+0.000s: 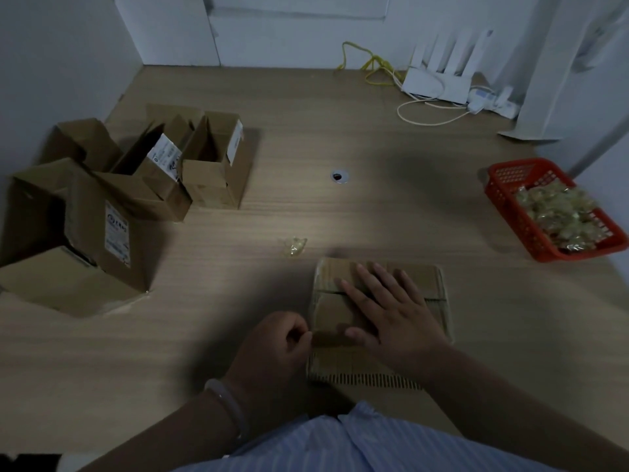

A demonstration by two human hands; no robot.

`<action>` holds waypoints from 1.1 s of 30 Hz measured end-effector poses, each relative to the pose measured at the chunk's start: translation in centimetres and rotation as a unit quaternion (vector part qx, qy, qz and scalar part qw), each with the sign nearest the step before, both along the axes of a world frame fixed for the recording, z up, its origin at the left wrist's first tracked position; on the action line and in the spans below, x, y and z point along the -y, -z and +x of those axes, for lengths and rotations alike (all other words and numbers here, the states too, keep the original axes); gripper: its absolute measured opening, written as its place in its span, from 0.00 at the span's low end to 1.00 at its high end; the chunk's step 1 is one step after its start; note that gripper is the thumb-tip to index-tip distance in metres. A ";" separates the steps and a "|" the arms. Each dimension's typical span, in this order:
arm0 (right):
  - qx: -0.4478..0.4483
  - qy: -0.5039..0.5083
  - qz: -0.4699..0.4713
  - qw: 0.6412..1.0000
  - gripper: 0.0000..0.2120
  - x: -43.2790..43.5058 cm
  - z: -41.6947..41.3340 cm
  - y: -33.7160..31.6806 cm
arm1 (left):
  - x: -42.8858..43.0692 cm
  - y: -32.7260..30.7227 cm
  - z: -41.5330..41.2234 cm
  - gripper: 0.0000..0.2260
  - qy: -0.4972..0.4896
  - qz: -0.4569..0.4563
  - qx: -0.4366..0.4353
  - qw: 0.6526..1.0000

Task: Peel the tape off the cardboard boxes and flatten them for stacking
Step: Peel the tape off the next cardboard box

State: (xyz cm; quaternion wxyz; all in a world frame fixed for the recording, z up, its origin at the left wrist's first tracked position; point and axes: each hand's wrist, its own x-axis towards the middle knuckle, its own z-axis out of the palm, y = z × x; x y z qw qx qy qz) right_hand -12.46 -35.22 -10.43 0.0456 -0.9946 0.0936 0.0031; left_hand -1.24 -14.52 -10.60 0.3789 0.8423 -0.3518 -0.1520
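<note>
Now | flattened box point(332, 313) under right hand point(391, 311) | left hand point(275, 345) pinches its edge

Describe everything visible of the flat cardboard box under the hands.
The flat cardboard box lies on the wooden table, near the person. Brown corrugated board; fluting shows along its near edge, a seam crosses its top. The right hand presses flat on it; the left hand pinches its left edge.

Counted on the table are one left hand point(275, 345), one right hand point(391, 311), one flattened box point(425, 281), about four open boxes point(207, 182), one red basket point(510, 212) and one tape wad point(294, 246).
</note>
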 end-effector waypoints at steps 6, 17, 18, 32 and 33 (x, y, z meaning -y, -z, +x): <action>0.008 0.005 0.006 1.000 0.33 0.0 0.0 0.0 | 0.3 -1.4 2.3 0.10 0.103 0.008 0.156 0.982; 0.005 0.012 0.010 1.000 0.33 -0.1 0.1 -0.1 | 1.4 -2.2 3.6 0.16 -0.013 -0.077 -0.121 0.990; 0.005 0.011 0.009 1.000 0.33 -0.1 0.0 -0.2 | 1.3 -2.1 3.6 0.17 0.017 -0.058 -0.096 0.993; -0.006 0.009 0.014 1.000 0.33 -0.2 0.0 -0.3 | 1.7 -1.4 4.0 0.03 0.049 -0.036 -0.031 0.998; -0.007 0.009 0.015 1.000 0.33 -0.2 0.0 -0.3 | 1.8 -1.2 4.1 0.05 0.003 -0.044 -0.053 0.998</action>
